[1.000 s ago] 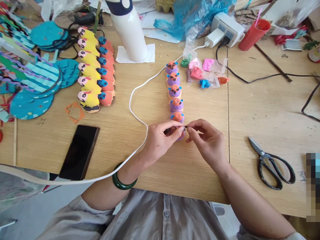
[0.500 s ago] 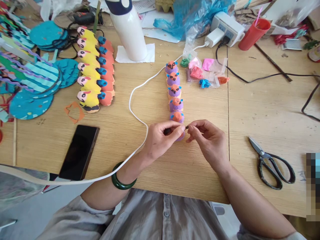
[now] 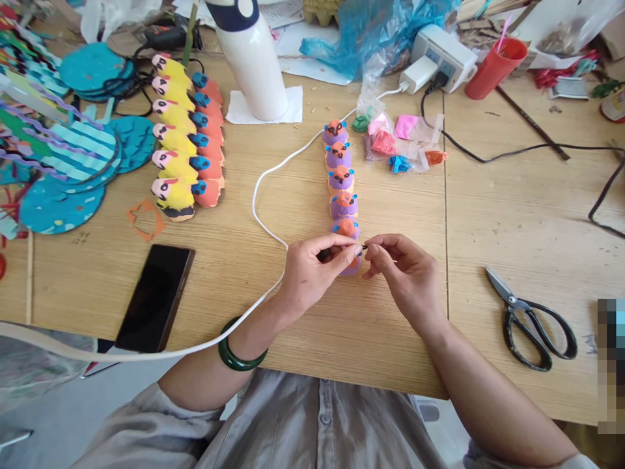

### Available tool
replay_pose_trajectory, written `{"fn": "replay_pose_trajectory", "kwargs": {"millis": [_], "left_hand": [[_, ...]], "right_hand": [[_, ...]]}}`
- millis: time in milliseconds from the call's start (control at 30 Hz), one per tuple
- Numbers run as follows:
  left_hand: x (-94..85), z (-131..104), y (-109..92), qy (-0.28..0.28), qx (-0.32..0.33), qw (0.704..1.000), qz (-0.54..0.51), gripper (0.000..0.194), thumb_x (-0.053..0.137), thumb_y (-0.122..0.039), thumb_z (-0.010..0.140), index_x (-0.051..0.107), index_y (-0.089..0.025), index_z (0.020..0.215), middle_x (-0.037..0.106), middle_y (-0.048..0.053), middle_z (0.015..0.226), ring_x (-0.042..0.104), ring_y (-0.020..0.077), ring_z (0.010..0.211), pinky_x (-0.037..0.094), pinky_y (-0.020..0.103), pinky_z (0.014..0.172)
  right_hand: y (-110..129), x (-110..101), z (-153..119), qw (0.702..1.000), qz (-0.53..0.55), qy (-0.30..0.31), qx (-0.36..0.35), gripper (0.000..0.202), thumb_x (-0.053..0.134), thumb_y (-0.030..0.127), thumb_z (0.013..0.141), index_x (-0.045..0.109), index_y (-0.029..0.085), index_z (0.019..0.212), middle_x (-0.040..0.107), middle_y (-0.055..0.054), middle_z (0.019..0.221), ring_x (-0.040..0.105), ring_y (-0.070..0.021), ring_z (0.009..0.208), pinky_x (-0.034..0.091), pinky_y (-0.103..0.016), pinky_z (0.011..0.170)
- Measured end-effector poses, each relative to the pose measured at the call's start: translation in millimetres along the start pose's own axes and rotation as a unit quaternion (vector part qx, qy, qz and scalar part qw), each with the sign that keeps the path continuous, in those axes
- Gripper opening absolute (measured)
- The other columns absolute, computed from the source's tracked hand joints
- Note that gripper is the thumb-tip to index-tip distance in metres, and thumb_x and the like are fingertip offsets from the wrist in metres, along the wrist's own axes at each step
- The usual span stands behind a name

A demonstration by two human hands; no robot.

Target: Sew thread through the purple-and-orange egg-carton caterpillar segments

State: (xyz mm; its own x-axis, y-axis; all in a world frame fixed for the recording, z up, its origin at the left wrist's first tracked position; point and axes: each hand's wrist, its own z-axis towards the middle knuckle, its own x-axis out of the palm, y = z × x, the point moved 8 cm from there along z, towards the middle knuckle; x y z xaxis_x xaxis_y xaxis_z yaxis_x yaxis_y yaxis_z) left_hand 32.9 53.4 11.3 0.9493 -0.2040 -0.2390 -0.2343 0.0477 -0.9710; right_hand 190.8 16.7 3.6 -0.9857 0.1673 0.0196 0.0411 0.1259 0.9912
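Note:
My left hand (image 3: 307,273) and my right hand (image 3: 407,277) meet fingertip to fingertip above the near end of a row of purple and orange clay figures (image 3: 343,177). Between them is a tiny dark piece of modelling clay (image 3: 364,247), pinched by the thumb and forefinger of each hand. A larger black lump (image 3: 324,255) shows under my left fingers, partly hidden. The farther figures have black face marks and blue bits at their sides; my hands partly cover the nearest ones. Small bags of coloured clay (image 3: 383,142) lie beyond, to the right.
Black-handled scissors (image 3: 512,301) lie at the right, a phone (image 3: 155,296) at the left. A white cable (image 3: 254,195) runs past my left wrist. Behind stand a white bottle (image 3: 258,71), a power strip (image 3: 446,55) and a red cup (image 3: 498,68). Yellow clay figures (image 3: 176,124) sit left.
Both hands stay almost in place, with only a slight shift of the fingers around the small black clay piece. Everything else on the table looks the same.

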Motion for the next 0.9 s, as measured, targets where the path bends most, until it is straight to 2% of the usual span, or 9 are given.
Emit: {"fn": "replay_pose_trajectory", "kwargs": {"millis": [200, 300, 367, 467, 600, 900], "left_hand": [[-21.3, 15.8, 6.5, -0.05, 0.008, 0.999, -0.002, 0.015, 0.077, -0.034, 0.084, 0.083, -0.02, 0.083, 0.079, 0.001, 0.078, 0.064, 0.0125, 0.067, 0.051, 0.023, 0.064], [-32.7, 28.1, 18.4, -0.085, 0.015, 0.996, -0.002, 0.017, 0.079, -0.036, 0.083, 0.082, -0.02, 0.081, 0.076, 0.0, 0.073, 0.061, 0.012, 0.067, 0.048, 0.023, 0.064], [-35.9, 37.0, 28.5, -0.089, 0.003, 0.996, -0.008, 0.018, 0.078, -0.037, 0.082, 0.082, -0.019, 0.081, 0.075, 0.0, 0.072, 0.058, 0.0115, 0.065, 0.047, 0.024, 0.064], [-36.2, 48.3, 33.4, -0.071, -0.001, 0.998, -0.003, 0.019, 0.077, -0.037, 0.082, 0.081, -0.018, 0.079, 0.075, 0.001, 0.073, 0.056, 0.0117, 0.065, 0.045, 0.025, 0.063], [-31.4, 57.3, 23.6, -0.024, 0.017, 0.999, 0.038, 0.018, 0.075, -0.034, 0.082, 0.081, -0.018, 0.079, 0.076, 0.001, 0.075, 0.057, 0.0124, 0.066, 0.044, 0.026, 0.063], [-24.3, 66.0, 17.8, -0.031, 0.046, 0.996, 0.074, 0.02, 0.071, -0.034, 0.085, 0.078, -0.017, 0.077, 0.072, 0.001, 0.07, 0.053, 0.0119, 0.063, 0.041, 0.026, 0.062]], "right_hand": [[-11.5, -3.9, 6.8, 1.0, -0.012, -0.017, -0.002, 0.02, 0.07, 0.039, 0.09, 0.072, 0.019, 0.088, 0.067, 0.001, 0.073, 0.06, -0.0091, 0.057, 0.057, -0.023, 0.054], [-23.1, -9.5, 12.4, 0.999, -0.001, -0.045, -0.002, 0.02, 0.07, 0.039, 0.089, 0.071, 0.019, 0.086, 0.063, 0.002, 0.07, 0.056, -0.0089, 0.056, 0.057, -0.022, 0.052], [-27.4, -12.3, 15.1, 0.998, 0.002, -0.057, -0.006, 0.02, 0.07, 0.04, 0.089, 0.071, 0.02, 0.087, 0.061, 0.002, 0.069, 0.054, -0.0091, 0.056, 0.057, -0.023, 0.052], [-28.2, -12.5, 17.5, 0.999, -0.002, -0.051, -0.015, 0.02, 0.07, 0.04, 0.089, 0.071, 0.02, 0.088, 0.06, 0.002, 0.07, 0.054, -0.0091, 0.057, 0.057, -0.023, 0.052], [-27.2, -10.9, 18.9, 0.999, -0.008, -0.039, -0.02, 0.021, 0.07, 0.042, 0.088, 0.071, 0.02, 0.088, 0.059, 0.002, 0.07, 0.054, -0.0092, 0.056, 0.057, -0.023, 0.051], [-29.9, -10.1, 19.8, 0.999, -0.015, -0.029, -0.019, 0.021, 0.068, 0.04, 0.09, 0.07, 0.02, 0.089, 0.061, 0.003, 0.069, 0.056, -0.0086, 0.054, 0.054, -0.023, 0.05]]}}
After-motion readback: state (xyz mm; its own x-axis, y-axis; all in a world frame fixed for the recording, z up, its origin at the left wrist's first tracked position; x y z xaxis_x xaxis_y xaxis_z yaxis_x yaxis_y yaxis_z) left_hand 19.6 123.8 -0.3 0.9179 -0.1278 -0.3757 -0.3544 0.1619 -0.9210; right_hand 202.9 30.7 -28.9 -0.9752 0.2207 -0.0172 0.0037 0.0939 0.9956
